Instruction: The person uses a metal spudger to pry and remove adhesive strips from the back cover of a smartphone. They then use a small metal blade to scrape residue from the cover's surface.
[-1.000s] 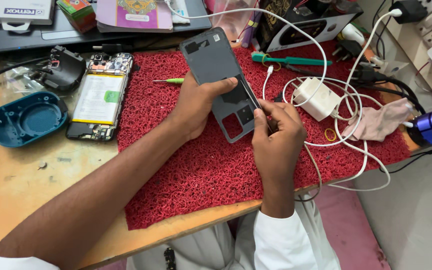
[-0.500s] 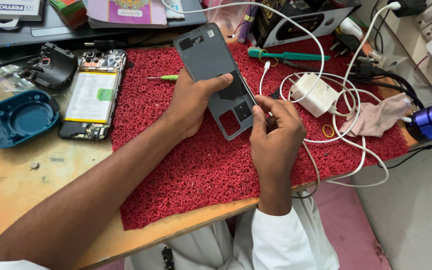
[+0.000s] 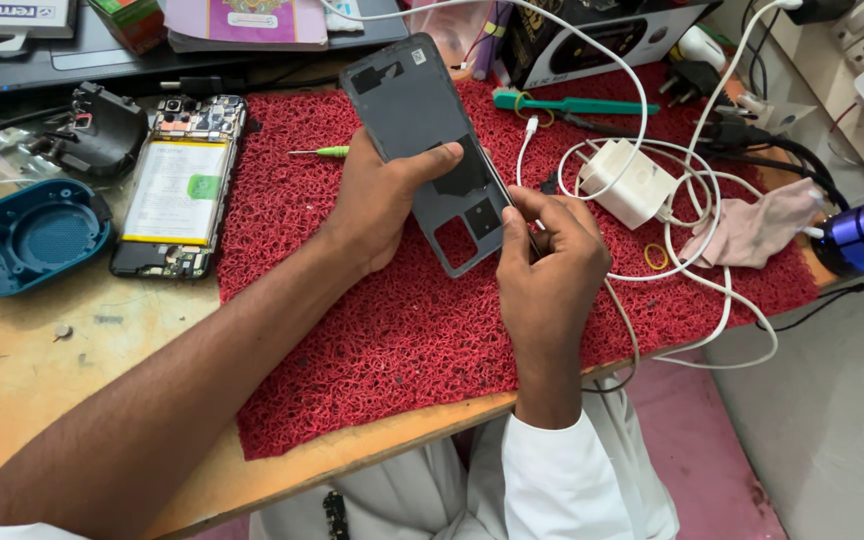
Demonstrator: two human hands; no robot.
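while left hand (image 3: 377,205) grips back cover (image 3: 437,150), opened phone (image 3: 180,190), white cables (image 3: 692,190) flank.

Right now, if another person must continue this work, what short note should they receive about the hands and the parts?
Left hand: holds the grey back cover tilted above the red mat.
Right hand: pinches a thin dark tool at the cover's right edge; the tool tip is hard to see.
Opened phone, battery showing, lies on the wooden table left of the mat.
Done: cover is off the phone.
Left: cover not yet refitted.
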